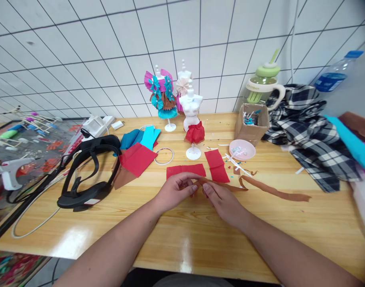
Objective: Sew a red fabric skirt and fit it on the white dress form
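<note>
Head view: both hands meet above the table (pixel 170 235), near its front edge, working a brown strip (pixel 232 186). Thumb and fingers of the right hand (pixel 226 201) are pinched together on the strip, whose tail runs out to the right past the knuckles. On the left hand (pixel 175 191) the fingers are curled in, thumb and index closed on the other end, though the hand itself partly hides the grip.

A second strip (pixel 278 191) lies to the right, its curled end near the first. Just beyond the hands are two pieces of red paper, one wide (pixel 182 170) and one upright (pixel 216 165). Behind them stands a white dress form (pixel 191 107) in a red skirt (pixel 195 132), with two more forms near the wall. Right of it sit a pink bowl (pixel 250 154) and a cardboard box (pixel 248 135); on the left lie a ring (pixel 172 153) and a black headset (pixel 87 198).
</note>
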The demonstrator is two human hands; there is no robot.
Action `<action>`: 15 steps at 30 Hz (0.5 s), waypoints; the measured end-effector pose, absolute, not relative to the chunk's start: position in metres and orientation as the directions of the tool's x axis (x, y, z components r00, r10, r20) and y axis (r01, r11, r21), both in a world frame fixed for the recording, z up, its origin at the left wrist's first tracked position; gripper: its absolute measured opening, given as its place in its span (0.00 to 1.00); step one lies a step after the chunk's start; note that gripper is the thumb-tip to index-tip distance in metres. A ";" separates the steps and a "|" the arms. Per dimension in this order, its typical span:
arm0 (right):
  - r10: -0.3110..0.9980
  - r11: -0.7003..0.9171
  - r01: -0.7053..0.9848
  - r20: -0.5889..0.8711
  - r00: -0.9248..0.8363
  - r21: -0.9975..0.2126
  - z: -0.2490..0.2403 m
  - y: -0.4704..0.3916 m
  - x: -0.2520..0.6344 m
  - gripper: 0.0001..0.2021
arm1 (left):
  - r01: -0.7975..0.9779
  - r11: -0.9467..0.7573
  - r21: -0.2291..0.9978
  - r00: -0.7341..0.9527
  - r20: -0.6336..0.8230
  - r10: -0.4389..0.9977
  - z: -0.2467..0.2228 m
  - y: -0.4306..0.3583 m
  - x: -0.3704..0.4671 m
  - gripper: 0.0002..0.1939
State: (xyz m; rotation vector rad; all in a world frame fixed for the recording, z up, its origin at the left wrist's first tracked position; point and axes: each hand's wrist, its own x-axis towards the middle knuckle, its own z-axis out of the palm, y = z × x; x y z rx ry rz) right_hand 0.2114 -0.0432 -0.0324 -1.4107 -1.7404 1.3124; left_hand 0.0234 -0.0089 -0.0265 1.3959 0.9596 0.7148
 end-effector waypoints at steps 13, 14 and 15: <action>0.933 0.030 0.464 -0.142 -0.332 -0.885 -0.029 -0.040 0.213 0.21 | 0.119 0.084 0.989 0.466 -0.130 0.875 -0.022 -0.010 0.025 0.18; 0.940 0.033 0.458 -0.128 -0.316 -0.889 -0.028 -0.040 0.213 0.21 | 0.112 0.090 0.990 0.466 -0.132 0.875 -0.021 -0.010 0.025 0.18; 0.950 0.031 0.448 -0.113 -0.291 -0.893 -0.027 -0.040 0.215 0.21 | 0.100 0.098 0.990 0.466 -0.134 0.874 -0.021 -0.010 0.025 0.19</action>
